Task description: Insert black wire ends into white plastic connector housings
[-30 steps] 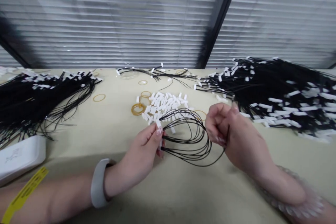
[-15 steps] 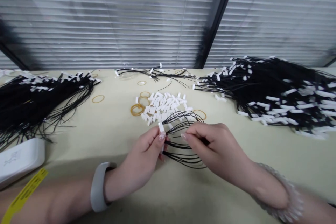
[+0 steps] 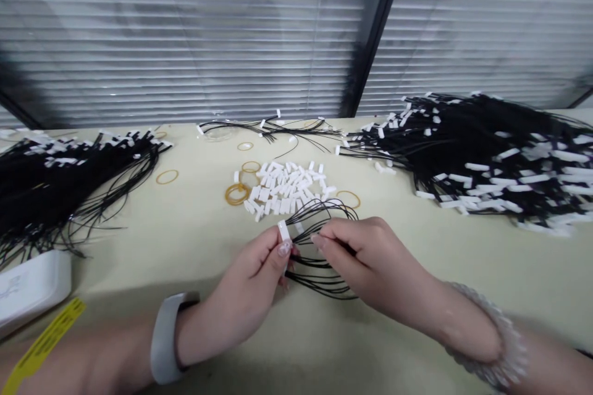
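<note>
Between the thumb and fingers of my left hand (image 3: 245, 287) is a white connector (image 3: 283, 231), with several black wires (image 3: 319, 284) running out of it to the right in loops. My right hand (image 3: 375, 259) is closed in a pinch on the black wires, a short way right of the connector. Its curled fingers hide where the wires end. Just beyond my hands lies a heap of small white connectors (image 3: 290, 185), partly behind the wire loops.
Black wires with white ends form a large pile (image 3: 472, 142) at the right and another (image 3: 60, 179) at the left. Yellow rubber bands (image 3: 237, 194) lie beside the heap. A white case (image 3: 34, 287) sits at the left edge. Blinds (image 3: 259, 31) stand behind the table (image 3: 152, 241).
The view has shifted slightly, moving most things a little left. My right hand has come slightly nearer to the connector; my left hand keeps its hold.
</note>
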